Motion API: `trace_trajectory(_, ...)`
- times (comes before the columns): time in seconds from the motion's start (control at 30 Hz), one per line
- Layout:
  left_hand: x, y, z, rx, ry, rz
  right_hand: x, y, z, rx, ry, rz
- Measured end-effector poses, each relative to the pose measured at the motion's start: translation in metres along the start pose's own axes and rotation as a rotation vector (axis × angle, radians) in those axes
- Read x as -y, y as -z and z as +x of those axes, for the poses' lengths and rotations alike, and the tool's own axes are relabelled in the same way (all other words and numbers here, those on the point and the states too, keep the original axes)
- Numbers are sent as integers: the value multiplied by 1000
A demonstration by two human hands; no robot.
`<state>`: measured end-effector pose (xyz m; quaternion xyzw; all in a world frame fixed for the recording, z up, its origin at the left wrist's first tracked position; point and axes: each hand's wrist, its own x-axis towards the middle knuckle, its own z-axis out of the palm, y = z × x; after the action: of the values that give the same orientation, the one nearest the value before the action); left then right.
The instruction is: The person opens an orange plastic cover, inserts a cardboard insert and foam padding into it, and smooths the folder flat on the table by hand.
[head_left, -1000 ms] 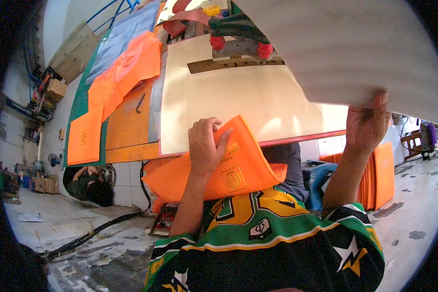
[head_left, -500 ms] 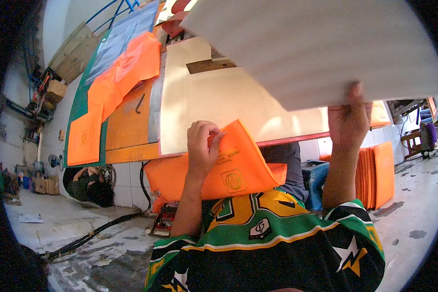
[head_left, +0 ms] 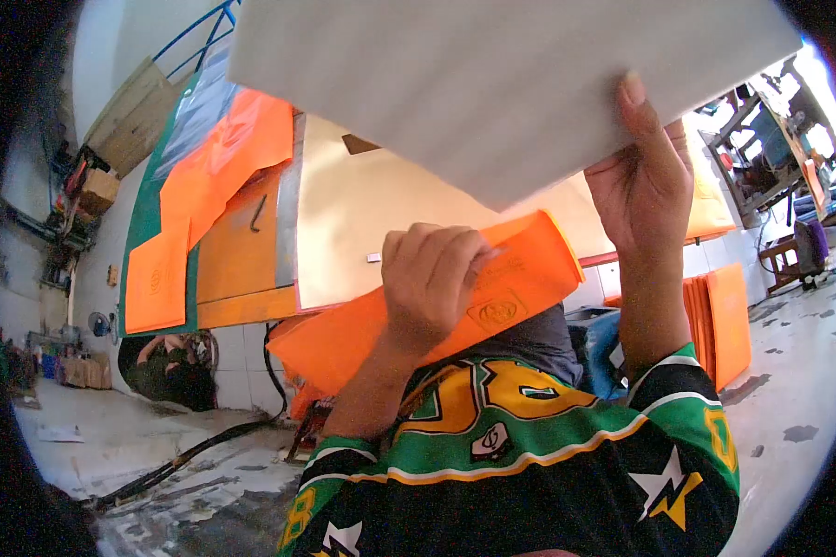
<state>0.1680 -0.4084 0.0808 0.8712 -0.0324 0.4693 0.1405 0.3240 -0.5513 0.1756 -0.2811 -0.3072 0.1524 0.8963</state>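
My left hand point(head_left: 437, 288) is closed on an orange plastic cover point(head_left: 362, 334) with printed lettering and a round emblem. The cover lies across my lap, its right end raised and curled. In my right hand point(head_left: 648, 181) is a large whitish-grey sheet point(head_left: 492, 84), pinched at its lower edge with the thumb on top. It hangs tilted above the table and hides much of the surface behind it. Under both hands is a pale cream work surface point(head_left: 344, 204) with a reddish edge.
More orange covers point(head_left: 223, 158) lie on the table's left side, near a small hooked metal tool point(head_left: 258, 213). A stack of orange covers point(head_left: 718, 325) stands at right below the table. Black cables point(head_left: 195, 450) cross the floor. Another person point(head_left: 172, 371) is at the left.
My right hand has raised the sheet and shifted it left. My left hand has moved right with the cover, whose right end is now higher and more curled.
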Motion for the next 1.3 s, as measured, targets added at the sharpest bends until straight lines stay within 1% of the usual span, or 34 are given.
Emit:
trace_trajectory(0.07,-9,-5,-3,-12,42,-127,5,-7,0,4,-26,-33)
trace_trajectory(0.23,-13,-18,-9,12,54,-144,11,-12,-7,17,-111,-66)
trace_trajectory(0.3,-15,-21,-9,-66,37,-141,14,-9,-9,78,-148,-84)
trace_trajectory(0.33,-16,-18,-9,-64,36,-142,14,-8,-10,76,-146,-84)
trace_trajectory(0.4,-18,-11,-8,23,55,-101,14,-5,-12,63,-190,-250)
trace_trajectory(0.43,-18,-11,-9,24,55,-101,13,-3,-12,62,-190,-249)
trace_trajectory(0.5,-16,-13,-13,-7,38,-81,11,2,-13,172,-220,-281)
trace_trajectory(0.53,-16,-14,-15,-7,39,-80,11,3,-13,173,-221,-281)
trace_trajectory(0.6,-14,-16,-19,-18,41,-94,12,3,-15,198,-254,-395)
trace_trajectory(0.63,-14,-15,-21,-16,42,-94,12,4,-16,197,-256,-394)
trace_trajectory(0.7,-11,-11,-25,-43,-45,-92,13,8,-17,239,-344,-596)
trace_trajectory(0.73,-10,-9,-32,-39,-39,-87,14,12,-19,241,-352,-591)
trace_trajectory(0.8,-10,-5,-51,100,-30,-68,15,20,-22,270,-440,-770)
trace_trajectory(0.93,-9,5,-80,157,41,-91,20,31,-35,229,-458,-796)
trace_trajectory(1.0,-2,15,-94,226,84,-21,23,44,-42,168,-467,-786)
trace_trajectory(1.13,9,30,-112,274,119,1,28,66,-43,172,-460,-771)
trace_trajectory(1.2,11,34,-115,313,120,37,29,74,-44,148,-487,-716)
trace_trajectory(1.3,12,31,-118,284,130,-16,29,83,-43,140,-487,-684)
